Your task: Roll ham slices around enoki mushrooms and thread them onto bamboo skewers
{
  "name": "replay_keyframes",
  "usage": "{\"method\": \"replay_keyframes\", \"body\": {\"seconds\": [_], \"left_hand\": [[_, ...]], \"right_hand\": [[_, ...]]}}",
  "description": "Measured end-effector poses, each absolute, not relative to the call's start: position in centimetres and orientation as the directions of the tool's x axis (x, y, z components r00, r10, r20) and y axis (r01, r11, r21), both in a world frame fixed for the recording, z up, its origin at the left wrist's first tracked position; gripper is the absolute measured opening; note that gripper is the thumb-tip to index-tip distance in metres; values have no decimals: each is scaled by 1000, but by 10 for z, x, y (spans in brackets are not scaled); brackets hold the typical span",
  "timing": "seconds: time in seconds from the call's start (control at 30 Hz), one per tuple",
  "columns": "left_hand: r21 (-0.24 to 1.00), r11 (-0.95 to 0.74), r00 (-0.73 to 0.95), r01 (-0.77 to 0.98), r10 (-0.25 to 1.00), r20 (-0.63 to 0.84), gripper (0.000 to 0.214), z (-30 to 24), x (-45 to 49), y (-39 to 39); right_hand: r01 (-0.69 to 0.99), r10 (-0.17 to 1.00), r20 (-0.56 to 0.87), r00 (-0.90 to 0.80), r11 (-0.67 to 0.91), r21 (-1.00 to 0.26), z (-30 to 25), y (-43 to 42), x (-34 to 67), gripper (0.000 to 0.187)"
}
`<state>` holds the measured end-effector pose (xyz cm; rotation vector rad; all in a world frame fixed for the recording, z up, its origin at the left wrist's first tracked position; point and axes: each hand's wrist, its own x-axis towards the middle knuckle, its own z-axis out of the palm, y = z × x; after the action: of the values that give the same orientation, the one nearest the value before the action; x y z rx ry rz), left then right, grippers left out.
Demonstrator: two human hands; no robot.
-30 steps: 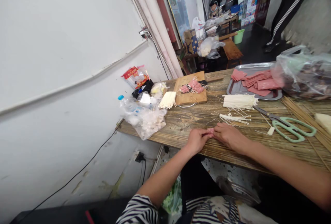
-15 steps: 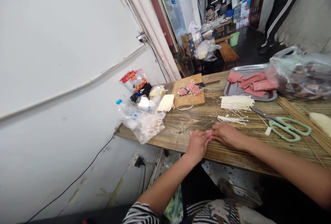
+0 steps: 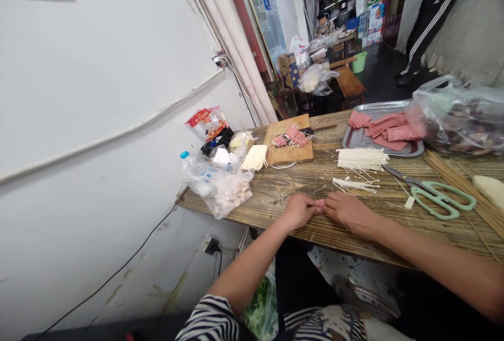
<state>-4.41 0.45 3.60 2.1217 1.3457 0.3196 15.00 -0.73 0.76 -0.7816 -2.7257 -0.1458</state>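
Observation:
Between my hands, near the table's front edge, is a small pink meat slice [image 3: 320, 206], mostly covered by fingers. My left hand [image 3: 300, 211] pinches its left end. My right hand [image 3: 346, 210] is closed over its right side, fingers bent down on it. Just beyond lie a few loose enoki mushrooms [image 3: 354, 185] and a thicker enoki bundle [image 3: 361, 158]. Pink meat slices [image 3: 389, 126] lie in a metal tray [image 3: 350, 141] farther back. Meat rolls with enoki [image 3: 293, 136] rest on a cutting board [image 3: 275, 157] with a knife under them.
Green-handled scissors [image 3: 443, 199] and wooden skewers [image 3: 460, 183] lie to the right, beside a bulging plastic bag [image 3: 460, 115]. On the left, against the wall, are a clear bag [image 3: 224, 188] and another enoki bunch [image 3: 255, 157]. A person in dark trousers [image 3: 433, 15] stands beyond the table.
My left hand has shifted slightly, its fingers now drawn to the left end of the meat slice. My right hand stays on it. The camera view has moved a little.

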Motion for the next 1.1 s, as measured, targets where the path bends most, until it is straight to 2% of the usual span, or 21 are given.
{"method": "replay_keyframes", "body": {"seconds": [0.1, 0.23, 0.33, 0.4, 0.5, 0.63, 0.83, 0.9, 1.03, 1.1], "left_hand": [[647, -249, 429, 721, 894, -133, 14, 36, -44, 3], [678, -175, 304, 714, 950, -76, 12, 33, -39, -6], [587, -296, 266, 754, 954, 139, 9, 27, -36, -17], [489, -412, 316, 769, 909, 271, 12, 22, -35, -25], [333, -532, 411, 778, 833, 370, 16, 16, -36, -32], [215, -572, 461, 792, 791, 403, 22, 13, -36, -33], [288, -574, 494, 767, 814, 306, 27, 19, -37, -19], [320, -568, 513, 758, 823, 246, 28, 22, -38, -13], [353, -559, 538, 750, 827, 166, 31, 26, -40, -5], [383, -550, 538, 742, 830, 151, 29, 27, -40, -1]], "right_hand": [[532, 507, 315, -803, 847, -8, 9, -4, 149, 34], [540, 562, 282, -778, 827, -159, 10, 9, 148, 46], [528, 588, 262, -765, 806, -268, 10, 15, 149, 51], [526, 604, 273, -748, 792, -310, 9, 17, 149, 51], [539, 630, 261, -731, 768, -345, 10, 16, 150, 49], [524, 627, 215, -748, 759, -387, 13, 19, 152, 45], [482, 626, 230, -745, 744, -463, 14, 23, 155, 36], [496, 626, 290, -724, 764, -413, 11, 21, 155, 36], [515, 505, 413, -758, 852, -95, 6, 11, 155, 36], [500, 452, 424, -785, 866, 4, 7, 7, 155, 34]]}}
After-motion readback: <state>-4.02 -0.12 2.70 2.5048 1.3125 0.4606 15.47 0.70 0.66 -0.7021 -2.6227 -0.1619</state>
